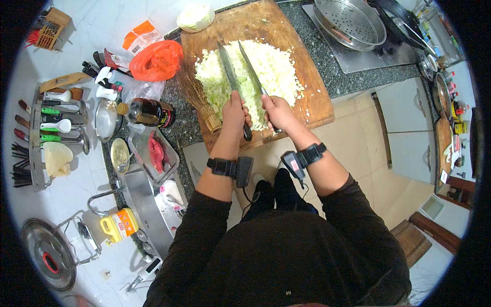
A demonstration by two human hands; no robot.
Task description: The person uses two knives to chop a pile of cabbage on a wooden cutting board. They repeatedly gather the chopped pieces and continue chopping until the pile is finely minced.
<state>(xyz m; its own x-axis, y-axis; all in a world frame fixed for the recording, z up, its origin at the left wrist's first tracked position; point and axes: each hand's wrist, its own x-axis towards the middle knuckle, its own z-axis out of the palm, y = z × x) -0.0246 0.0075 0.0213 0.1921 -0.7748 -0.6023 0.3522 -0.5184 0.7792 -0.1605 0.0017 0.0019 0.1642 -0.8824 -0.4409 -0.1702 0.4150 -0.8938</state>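
Observation:
My left hand (234,113) grips the dark handle of a broad kitchen knife (228,69). In my right hand (279,111) is a second kitchen knife (250,65), its blade slanting up and to the left. Both blades point away from me over a wide heap of finely chopped cabbage (274,63). The heap covers the middle of a thick wooden cutting board (316,90), with loose bits scattered around it. A bundled straw brush (199,101) lies along the board's left side, close to my left hand. At the far left corner sits a piece of cabbage (195,17).
Left of the board are a red plastic bag (157,60), a dark sauce bottle (147,112) and a glass dish (170,172) holding red meat (156,151). A steel sink (144,199) lies nearer me. Beyond the board's right side, a perforated steamer pot (351,23) stands on the stove (355,61).

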